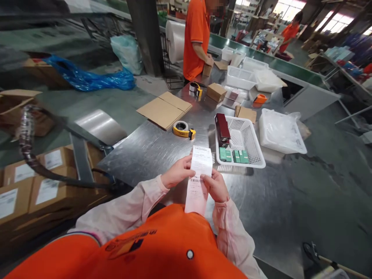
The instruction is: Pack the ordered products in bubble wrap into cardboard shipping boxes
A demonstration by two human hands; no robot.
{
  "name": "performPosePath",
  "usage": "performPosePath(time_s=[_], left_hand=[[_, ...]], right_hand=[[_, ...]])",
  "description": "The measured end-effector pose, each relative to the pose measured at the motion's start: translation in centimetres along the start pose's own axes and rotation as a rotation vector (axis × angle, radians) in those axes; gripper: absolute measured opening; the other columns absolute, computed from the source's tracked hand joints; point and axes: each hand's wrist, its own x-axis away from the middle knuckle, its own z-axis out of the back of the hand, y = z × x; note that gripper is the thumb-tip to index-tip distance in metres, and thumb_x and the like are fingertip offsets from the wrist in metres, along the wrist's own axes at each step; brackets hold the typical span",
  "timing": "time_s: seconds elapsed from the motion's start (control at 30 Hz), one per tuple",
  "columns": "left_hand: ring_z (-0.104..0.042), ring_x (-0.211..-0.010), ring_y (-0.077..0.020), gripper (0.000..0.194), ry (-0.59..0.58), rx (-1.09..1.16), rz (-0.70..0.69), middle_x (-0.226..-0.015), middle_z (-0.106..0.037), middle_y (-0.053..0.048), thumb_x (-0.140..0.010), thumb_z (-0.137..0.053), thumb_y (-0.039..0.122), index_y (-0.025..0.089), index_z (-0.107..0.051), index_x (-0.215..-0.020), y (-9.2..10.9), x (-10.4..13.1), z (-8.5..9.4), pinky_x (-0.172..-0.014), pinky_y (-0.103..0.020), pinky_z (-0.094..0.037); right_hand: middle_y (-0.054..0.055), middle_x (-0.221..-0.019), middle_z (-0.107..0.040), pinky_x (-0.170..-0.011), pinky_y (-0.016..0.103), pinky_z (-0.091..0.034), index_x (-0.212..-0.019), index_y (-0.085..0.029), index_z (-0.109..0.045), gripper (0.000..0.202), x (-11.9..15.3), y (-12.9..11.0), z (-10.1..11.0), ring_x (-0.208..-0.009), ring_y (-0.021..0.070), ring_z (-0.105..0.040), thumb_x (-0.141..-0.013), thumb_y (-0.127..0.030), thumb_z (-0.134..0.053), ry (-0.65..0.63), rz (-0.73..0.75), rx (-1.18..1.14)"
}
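Paper slip: 1 long white printed paper slip (200,161) with barcodes, held over the near edge of the table in front of the wearer's torso, its top end pointing away; whether its lower end touches the shirt, cannot tell
Left hand: left hand (178,171), closed in a pinch on the slip's left edge, thumb on the printed face
Right hand: right hand (217,186), closed in a pinch on the slip's right edge, thumb on the face, a little lower than the left
Basket: 1 white perforated rectangular plastic basket (258,149), just beyond the right hand
Basket contents: 1 dark red oblong box (222,127), tilted along the left wall; small green cartons (240,156) in 2 groups at the near end
Work surface: 1 brushed grey metal table (270,201), under the basket
Tape: 1 yellow tape dispenser (184,133) with roll, beyond the left hand
Cardboard: 1 flat brown cardboard sheet (164,109), near the dispenser
Tray: 1 shallow white plastic tray (270,143) bearing clear plastic film (279,126), right of the basket
Co-worker: 1 person in an orange shirt (196,38), hands at a small brown carton (207,70), at the table's far side
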Motion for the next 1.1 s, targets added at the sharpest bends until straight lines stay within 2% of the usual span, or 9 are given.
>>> performPosePath(time_s=[0.47, 0.57, 0.77, 0.87, 0.93, 1.03, 1.1], left_hand=[[-0.066, -0.07, -0.0165, 0.079, -0.012, 0.025, 0.029, -0.088, -0.075, -0.006, -0.056, -0.062, 0.006, 0.01, -0.054, -0.134, -0.6, -0.6, -1.0, -0.064, -0.024, -0.047], [-0.067, -0.07, -0.0175, 0.077, 0.01, 0.034, 0.042, -0.087, -0.075, -0.007, -0.057, -0.065, 0.007, 0.01, -0.055, -0.133, -1.2, -1.1, -1.4, -0.062, -0.024, -0.047], [-0.071, -0.074, -0.0222, 0.077, 0.073, 0.134, 0.094, -0.087, -0.076, -0.009, -0.058, -0.079, 0.016, 0.009, -0.055, -0.132, -3.6, -2.8, -2.5, -0.071, -0.03, -0.052], [-0.072, -0.075, -0.0243, 0.079, 0.08, 0.182, 0.13, -0.085, -0.076, -0.01, -0.058, -0.083, 0.02, 0.009, -0.056, -0.132, -4.7, -3.6, -3.4, -0.071, -0.031, -0.053], [-0.072, -0.076, -0.0246, 0.08, 0.093, 0.212, 0.153, -0.085, -0.077, -0.01, -0.058, -0.085, 0.021, 0.009, -0.056, -0.132, -5.0, -4.0, -3.9, -0.071, -0.032, -0.053], [-0.072, -0.074, -0.0237, 0.081, 0.155, 0.235, 0.175, -0.085, -0.077, -0.009, -0.058, -0.085, 0.02, 0.01, -0.055, -0.133, -5.0, -4.3, -4.4, -0.071, -0.032, -0.054], [-0.072, -0.073, -0.0233, 0.08, 0.198, 0.239, 0.175, -0.086, -0.077, -0.008, -0.059, -0.083, 0.018, 0.011, -0.055, -0.133, -4.7, -4.5, -4.5, -0.069, -0.031, -0.054]], right_hand=[[0.006, -0.091, -0.078, -0.088, 0.041, -0.054, -0.09, -0.019, -0.072, 0.033, -0.2, 0.2, 1.1, -0.09, 0.0258, -0.072, -0.059, -0.028, -0.081, 0.031, -0.024, -0.028], [0.006, -0.092, -0.078, -0.089, 0.042, -0.054, -0.091, -0.018, -0.073, 0.034, -0.3, 0.2, 1.8, -0.09, 0.0267, -0.072, -0.059, -0.029, -0.08, 0.035, -0.038, -0.023], [0.005, -0.091, -0.077, -0.093, 0.042, -0.052, -0.092, -0.019, -0.073, 0.039, -0.3, 0.2, 3.7, -0.088, 0.0251, -0.072, -0.059, -0.035, -0.084, 0.041, -0.062, -0.026], [0.004, -0.084, -0.077, -0.088, 0.04, -0.055, -0.093, -0.018, -0.073, 0.044, -0.2, -0.6, 5.9, -0.081, 0.0226, -0.071, -0.064, -0.05, -0.082, -0.022, -0.127, 0.031], [0.004, -0.081, -0.076, -0.081, 0.039, -0.057, -0.091, -0.018, -0.072, 0.046, -0.5, -1.7, 8.4, -0.076, 0.021, -0.071, -0.065, -0.056, -0.08, -0.013, -0.174, 0.095], [0.006, -0.084, -0.076, -0.077, 0.036, -0.058, -0.091, -0.018, -0.071, 0.05, -2.5, -3.9, 13.6, -0.077, 0.0206, -0.073, -0.06, -0.055, -0.084, 0.131, -0.127, 0.211], [0.007, -0.085, -0.076, -0.075, 0.035, -0.058, -0.093, -0.018, -0.069, 0.052, -5.4, -5.5, 17.5, -0.079, 0.0219, -0.073, -0.059, -0.053, -0.086, 0.229, -0.048, 0.316]])
